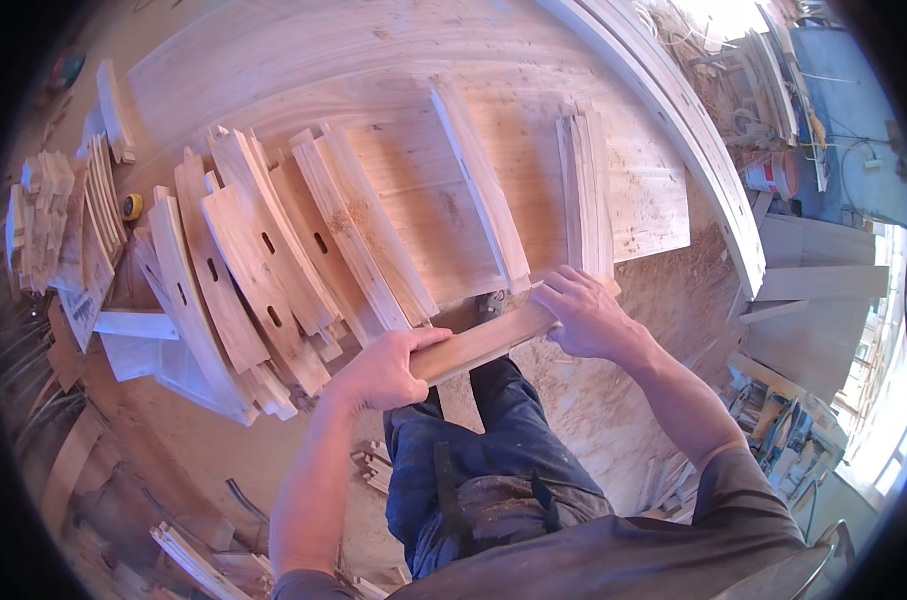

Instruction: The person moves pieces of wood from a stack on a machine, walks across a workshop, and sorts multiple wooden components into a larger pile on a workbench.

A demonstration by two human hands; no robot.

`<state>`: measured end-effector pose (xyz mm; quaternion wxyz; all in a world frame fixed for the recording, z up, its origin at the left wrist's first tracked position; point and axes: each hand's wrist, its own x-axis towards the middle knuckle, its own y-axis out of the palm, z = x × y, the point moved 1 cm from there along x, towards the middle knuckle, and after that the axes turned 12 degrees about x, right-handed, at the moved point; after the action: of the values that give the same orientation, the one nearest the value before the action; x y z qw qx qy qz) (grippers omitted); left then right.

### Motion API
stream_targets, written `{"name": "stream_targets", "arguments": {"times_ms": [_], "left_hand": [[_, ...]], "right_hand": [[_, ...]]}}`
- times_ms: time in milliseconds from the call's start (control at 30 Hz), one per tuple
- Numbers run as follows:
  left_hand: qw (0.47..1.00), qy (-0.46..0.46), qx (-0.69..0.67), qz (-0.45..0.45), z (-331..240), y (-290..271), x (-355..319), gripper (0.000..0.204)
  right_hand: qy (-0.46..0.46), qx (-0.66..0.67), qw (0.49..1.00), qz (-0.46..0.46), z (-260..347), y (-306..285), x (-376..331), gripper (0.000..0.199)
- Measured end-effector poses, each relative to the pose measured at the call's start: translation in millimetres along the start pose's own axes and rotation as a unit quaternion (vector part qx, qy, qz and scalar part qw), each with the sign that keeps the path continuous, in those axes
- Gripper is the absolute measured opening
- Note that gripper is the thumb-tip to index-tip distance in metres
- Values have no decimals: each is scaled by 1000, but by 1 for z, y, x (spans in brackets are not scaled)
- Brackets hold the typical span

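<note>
Between my two hands is a short, pale wooden board (488, 342), held crosswise in front of my waist at the near edge of the worktop. My left hand (378, 372) grips its left end, with the thumb stretched along the upper side. My right hand (585, 315) is closed over the right end, fingers bent across the top. Just beyond that hand stands a narrow bundle of wooden strips (587, 195) lying lengthwise. A single long strip (481, 190) lies left of the bundle. The undersides of both grips are hidden.
A wide wooden panel (658, 195) serves as the worktop, dusted with shavings. Slotted boards (258, 255) and stacked small blocks (43, 215) crowd its left. A yellow tape measure (131, 207) lies among them. A long white rail (708, 140) curves past the right; offcuts (198, 565) litter the floor.
</note>
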<state>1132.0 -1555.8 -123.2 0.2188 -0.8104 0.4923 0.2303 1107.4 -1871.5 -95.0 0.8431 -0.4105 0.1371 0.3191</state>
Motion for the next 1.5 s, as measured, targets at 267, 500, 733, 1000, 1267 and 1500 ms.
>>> {"name": "stream_targets", "arguments": {"times_ms": [267,500,733,1000,1267,1500], "left_hand": [[840,32,126,-527,2,-47,-12,50],[839,-33,-113,-531,43,-9,-19,53],[875,-80,-152,-453,58,55,-13,47],[884,-67,-127,-446,57,60,3,48],[836,115,296,-448,-46,14,41,74],[939,-71,197,-271,-32,9,87,43]], "right_hand": [[221,205,933,-195,-33,35,0,52],[298,324,831,-340,-73,41,51,48],[330,348,812,-333,-83,21,88,46],[292,337,821,-357,-80,11,92,44],[-16,41,962,-271,-38,-12,38,45],[-154,-78,938,-299,-2,-42,65,46]]}}
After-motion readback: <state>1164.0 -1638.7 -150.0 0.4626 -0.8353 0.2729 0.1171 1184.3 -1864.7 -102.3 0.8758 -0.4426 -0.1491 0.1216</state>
